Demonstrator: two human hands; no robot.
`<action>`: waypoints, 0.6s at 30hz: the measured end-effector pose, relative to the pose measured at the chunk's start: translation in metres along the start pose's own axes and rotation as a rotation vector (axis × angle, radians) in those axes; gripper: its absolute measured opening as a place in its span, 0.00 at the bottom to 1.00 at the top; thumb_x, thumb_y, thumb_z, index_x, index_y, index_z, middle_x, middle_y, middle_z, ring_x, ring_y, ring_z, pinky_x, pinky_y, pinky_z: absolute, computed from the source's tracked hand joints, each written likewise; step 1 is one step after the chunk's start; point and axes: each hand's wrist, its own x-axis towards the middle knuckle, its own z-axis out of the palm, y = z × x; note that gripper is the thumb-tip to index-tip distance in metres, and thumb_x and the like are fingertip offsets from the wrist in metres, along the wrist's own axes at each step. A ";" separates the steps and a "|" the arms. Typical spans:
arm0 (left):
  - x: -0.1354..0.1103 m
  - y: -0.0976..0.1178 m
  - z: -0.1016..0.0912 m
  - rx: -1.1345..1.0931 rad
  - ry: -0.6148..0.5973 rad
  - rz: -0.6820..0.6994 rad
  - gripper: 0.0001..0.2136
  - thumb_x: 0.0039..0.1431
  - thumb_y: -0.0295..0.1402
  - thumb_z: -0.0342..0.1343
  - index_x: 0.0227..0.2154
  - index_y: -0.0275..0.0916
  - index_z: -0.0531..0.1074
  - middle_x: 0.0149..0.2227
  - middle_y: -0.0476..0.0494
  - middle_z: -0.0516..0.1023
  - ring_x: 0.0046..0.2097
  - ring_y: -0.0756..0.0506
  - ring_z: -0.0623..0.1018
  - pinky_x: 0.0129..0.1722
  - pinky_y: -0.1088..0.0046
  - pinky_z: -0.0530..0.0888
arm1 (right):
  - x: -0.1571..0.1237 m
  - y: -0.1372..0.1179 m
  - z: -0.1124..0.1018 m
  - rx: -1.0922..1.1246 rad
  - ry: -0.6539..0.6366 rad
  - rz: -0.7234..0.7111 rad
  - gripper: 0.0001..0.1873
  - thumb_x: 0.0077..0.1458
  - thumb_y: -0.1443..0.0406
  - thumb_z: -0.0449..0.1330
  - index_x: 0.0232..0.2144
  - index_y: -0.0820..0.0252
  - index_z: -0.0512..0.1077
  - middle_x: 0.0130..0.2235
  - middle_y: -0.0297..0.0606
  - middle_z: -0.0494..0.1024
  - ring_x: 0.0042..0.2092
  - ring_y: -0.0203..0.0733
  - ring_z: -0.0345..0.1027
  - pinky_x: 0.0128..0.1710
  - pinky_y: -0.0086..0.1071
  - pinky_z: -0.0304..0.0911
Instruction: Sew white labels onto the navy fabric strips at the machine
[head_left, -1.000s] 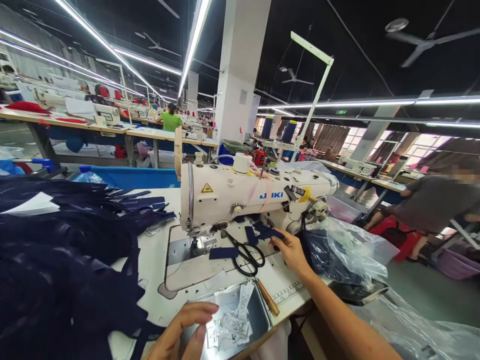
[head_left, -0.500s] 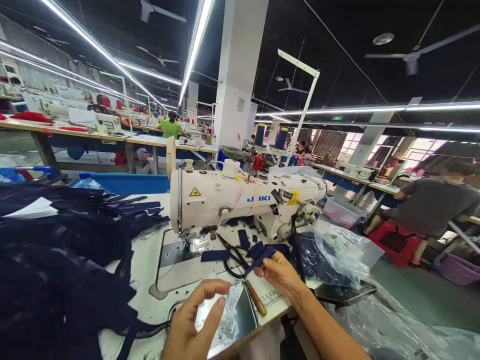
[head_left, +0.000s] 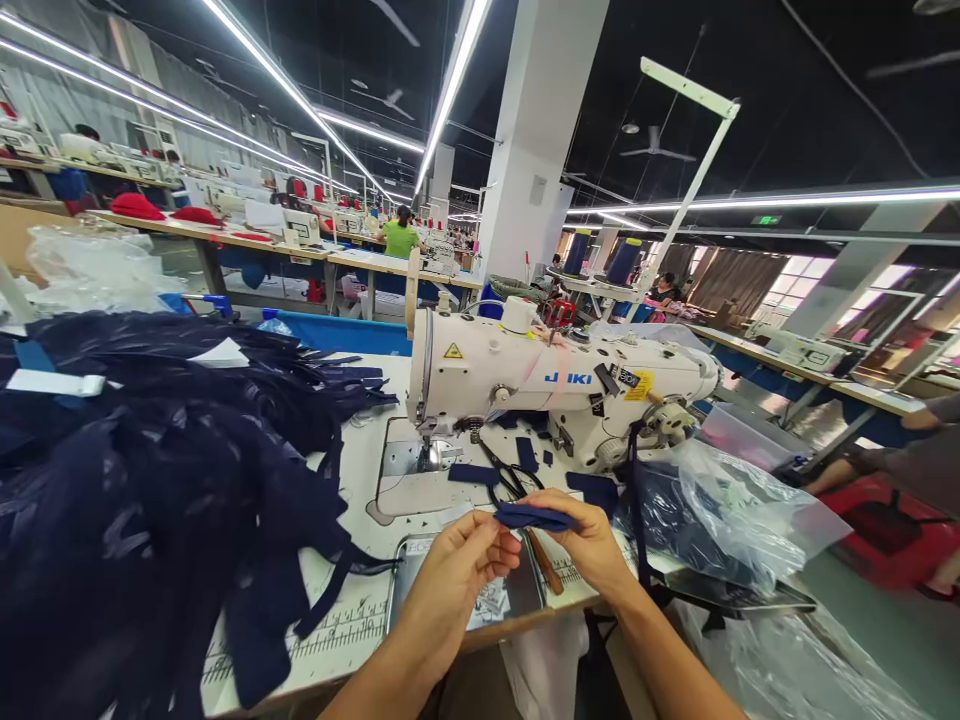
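My left hand (head_left: 457, 572) and my right hand (head_left: 589, 540) meet above the front of the sewing table and together pinch a small folded navy fabric piece (head_left: 534, 516). Both hands are closed on it, the left at its near-left end, the right at its right end. Under them lies a metal tray (head_left: 517, 590) with white labels. Just behind are black scissors (head_left: 508, 484) and several small navy fabric pieces (head_left: 474, 473) on the bed of the white JUKI sewing machine (head_left: 555, 385).
A big heap of navy fabric strips (head_left: 150, 490) fills the left of the table. A clear plastic bag with navy cloth (head_left: 712, 510) sits to the right. Other people sit at sewing tables behind and at the far right.
My right hand picked up a navy piece from beside the scissors and brought it toward me. My left hand left the label tray and joined it on the piece. The view swung left.
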 end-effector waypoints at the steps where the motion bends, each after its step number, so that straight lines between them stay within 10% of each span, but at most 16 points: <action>1: 0.000 0.000 -0.001 -0.016 -0.006 -0.008 0.08 0.45 0.35 0.58 0.22 0.35 0.68 0.23 0.47 0.74 0.26 0.52 0.71 0.31 0.76 0.66 | 0.000 -0.001 0.001 -0.014 -0.012 -0.030 0.10 0.49 0.62 0.58 0.36 0.51 0.73 0.37 0.36 0.76 0.41 0.42 0.67 0.43 0.37 0.61; 18: -0.003 -0.002 -0.010 -0.009 0.004 -0.026 0.08 0.46 0.35 0.58 0.23 0.34 0.69 0.24 0.49 0.71 0.27 0.53 0.70 0.33 0.76 0.66 | -0.007 0.010 0.006 -0.264 0.014 -0.237 0.21 0.49 0.75 0.52 0.42 0.47 0.70 0.43 0.37 0.72 0.44 0.40 0.66 0.41 0.35 0.64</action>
